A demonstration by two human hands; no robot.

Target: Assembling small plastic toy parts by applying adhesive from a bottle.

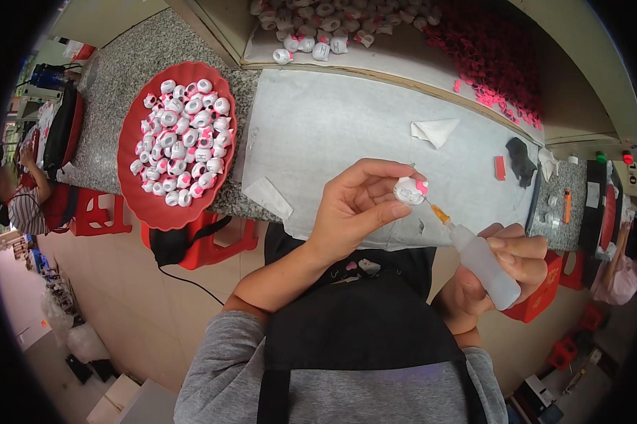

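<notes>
Between the thumb and fingers of my left hand (357, 201) is a small white toy head (409, 191) with a pink bow. My right hand (509, 265) is wrapped round a translucent squeeze bottle (484, 265). The bottle is tilted, and its amber needle tip (440, 213) points up and left at the toy head. The thin needle ends at or very near the head's edge; I cannot tell whether they touch. Both hands are above the front edge of the paper-covered bench (318, 134).
A red scalloped tray (131, 152) piled with white-and-pink toy heads (184, 134) stands at left. On the shelf behind lie more heads (321, 49) and many pink pieces (499, 92). A folded tissue (435, 131), a pink strip (500, 168) and a dark cloth (521, 162) rest on the bench.
</notes>
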